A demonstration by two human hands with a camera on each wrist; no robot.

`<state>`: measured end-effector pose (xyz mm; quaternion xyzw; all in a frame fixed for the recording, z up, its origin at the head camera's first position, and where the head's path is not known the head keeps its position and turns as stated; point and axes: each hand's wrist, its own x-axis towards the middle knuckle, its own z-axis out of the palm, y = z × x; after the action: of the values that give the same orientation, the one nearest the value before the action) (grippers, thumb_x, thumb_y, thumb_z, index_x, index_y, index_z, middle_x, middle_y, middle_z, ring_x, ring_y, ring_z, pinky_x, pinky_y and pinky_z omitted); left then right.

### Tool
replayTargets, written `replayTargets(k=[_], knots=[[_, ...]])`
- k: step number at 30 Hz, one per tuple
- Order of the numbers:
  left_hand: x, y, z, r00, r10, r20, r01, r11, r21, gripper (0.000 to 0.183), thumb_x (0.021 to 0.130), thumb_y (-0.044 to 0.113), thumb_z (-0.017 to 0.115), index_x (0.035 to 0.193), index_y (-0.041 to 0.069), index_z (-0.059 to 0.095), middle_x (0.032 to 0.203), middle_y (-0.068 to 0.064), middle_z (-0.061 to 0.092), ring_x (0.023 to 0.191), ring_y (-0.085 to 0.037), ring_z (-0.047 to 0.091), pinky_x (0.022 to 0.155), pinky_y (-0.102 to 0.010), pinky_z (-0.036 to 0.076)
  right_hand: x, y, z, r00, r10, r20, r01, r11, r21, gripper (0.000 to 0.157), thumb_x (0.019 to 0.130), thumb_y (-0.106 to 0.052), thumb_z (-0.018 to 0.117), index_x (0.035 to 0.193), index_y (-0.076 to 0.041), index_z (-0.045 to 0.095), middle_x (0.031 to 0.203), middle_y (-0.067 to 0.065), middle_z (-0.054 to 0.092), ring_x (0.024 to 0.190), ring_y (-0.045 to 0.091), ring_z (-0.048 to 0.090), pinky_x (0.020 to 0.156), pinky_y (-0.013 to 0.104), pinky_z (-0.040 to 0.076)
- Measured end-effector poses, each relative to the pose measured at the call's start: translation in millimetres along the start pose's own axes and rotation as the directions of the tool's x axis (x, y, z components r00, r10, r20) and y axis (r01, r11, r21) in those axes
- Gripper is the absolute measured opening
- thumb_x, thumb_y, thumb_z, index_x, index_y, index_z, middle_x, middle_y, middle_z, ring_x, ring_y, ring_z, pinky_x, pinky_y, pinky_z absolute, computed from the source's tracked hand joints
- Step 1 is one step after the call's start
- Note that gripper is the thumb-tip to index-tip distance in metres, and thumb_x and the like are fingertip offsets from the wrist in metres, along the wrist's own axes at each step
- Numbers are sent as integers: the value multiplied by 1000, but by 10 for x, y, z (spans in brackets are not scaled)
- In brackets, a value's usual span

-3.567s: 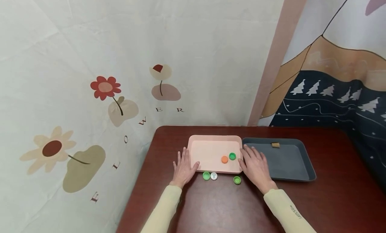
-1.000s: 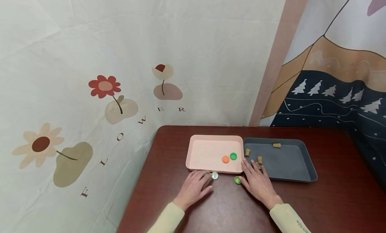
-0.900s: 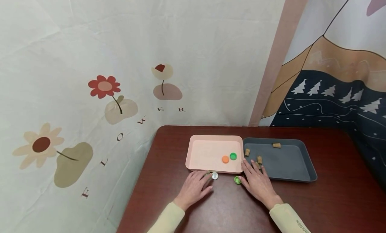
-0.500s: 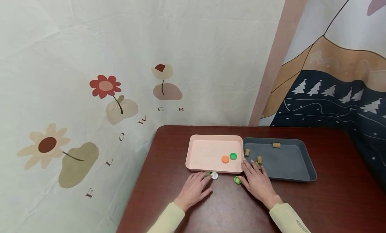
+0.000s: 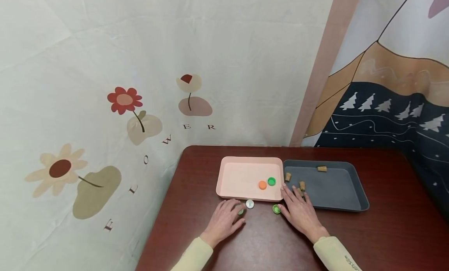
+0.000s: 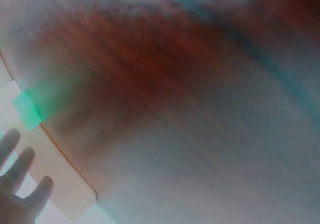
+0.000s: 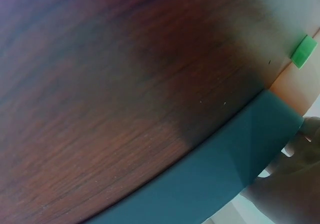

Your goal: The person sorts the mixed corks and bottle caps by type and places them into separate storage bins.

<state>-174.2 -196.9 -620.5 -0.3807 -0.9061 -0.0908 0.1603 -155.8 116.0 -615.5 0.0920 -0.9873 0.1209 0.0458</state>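
Note:
My left hand (image 5: 224, 219) is over the table in front of the pink tray (image 5: 238, 173), fingers loosely bent. Its fingertips overlap a light green bottle cap (image 5: 240, 211), partly hidden under them, and the thumb stands apart from it. A white bottle cap (image 5: 250, 204) lies just right of those fingers. My right hand (image 5: 301, 216) lies with extended fingers over the near left corner of the grey tray (image 5: 336, 191). Beside its thumb is another green bottle cap (image 5: 276, 209). In the right wrist view, the fingers (image 7: 300, 151) are at the grey tray's rim.
Inside the pink tray lie an orange cap (image 5: 262, 185) and a green cap (image 5: 271, 181). Several corks are in the grey tray, one cork (image 5: 322, 169) near its back wall. Both trays stand side by side on a dark red table (image 5: 259, 243), against a curtain (image 5: 245, 87).
My left hand has left the pink tray's left side for the caps; the light green cap has slid slightly toward me. My right hand has shifted nearer, uncovering corks in the grey tray.

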Motion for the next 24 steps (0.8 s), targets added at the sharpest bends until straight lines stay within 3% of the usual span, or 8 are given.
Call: replayTargets(k=[5,10,19,24], knots=[[-2,25,23,994,-69,82,66,997,29,58,91,47,76,139,17,63,136,-7,63,126,-29,60,101,-50,49,-8,-1,8,1000,-1,3,1,1000,7,68,102,-46,61,157,-8,46,164,11,39,148,42,37,111,72,30],[17,62,25,978,-147,149,142,989,44,58,93,48,73,142,19,62,133,-5,64,124,-27,60,103,-50,48,-9,-3,10,1000,0,2,0,1000,6,68,103,-46,60,157,-8,45,165,10,38,148,42,37,111,72,29],[49,61,35,995,-93,43,89,992,88,32,91,26,80,122,22,74,110,1,68,105,-19,65,94,-44,54,-22,-8,3,1000,-4,-5,4,1000,-3,68,103,-47,60,157,-8,46,165,10,37,149,41,36,111,72,29],[23,63,31,997,-81,22,79,995,56,30,89,21,82,118,22,74,107,3,67,103,-17,66,94,-43,54,-34,-18,6,1000,0,1,0,1000,-9,69,103,-48,59,157,-8,45,165,10,36,150,41,34,112,71,29]])
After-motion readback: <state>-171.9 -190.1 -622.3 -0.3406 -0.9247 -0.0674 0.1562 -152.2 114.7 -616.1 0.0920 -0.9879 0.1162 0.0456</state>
